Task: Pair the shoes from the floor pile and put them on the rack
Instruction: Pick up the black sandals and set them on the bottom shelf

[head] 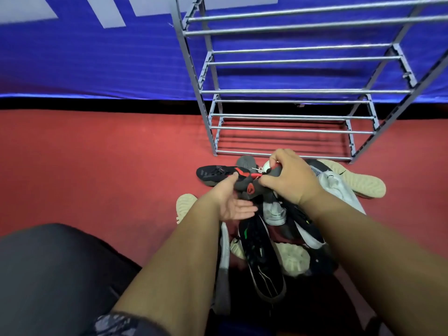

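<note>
A pile of shoes lies on the red floor in front of the grey metal rack. My right hand grips the collar of a black shoe with red accents above the pile. My left hand is under that shoe, thumb touching its side, fingers spread. A matching black and red shoe lies on the floor just left of it. A black shoe with green marks sits lower in the pile. The rack's shelves hold nothing.
A cream-soled shoe lies sole-up at the pile's right, another pale sole at its left. A white shoe sits mid-pile. A blue banner wall stands behind the rack. My dark-clothed knee is at lower left.
</note>
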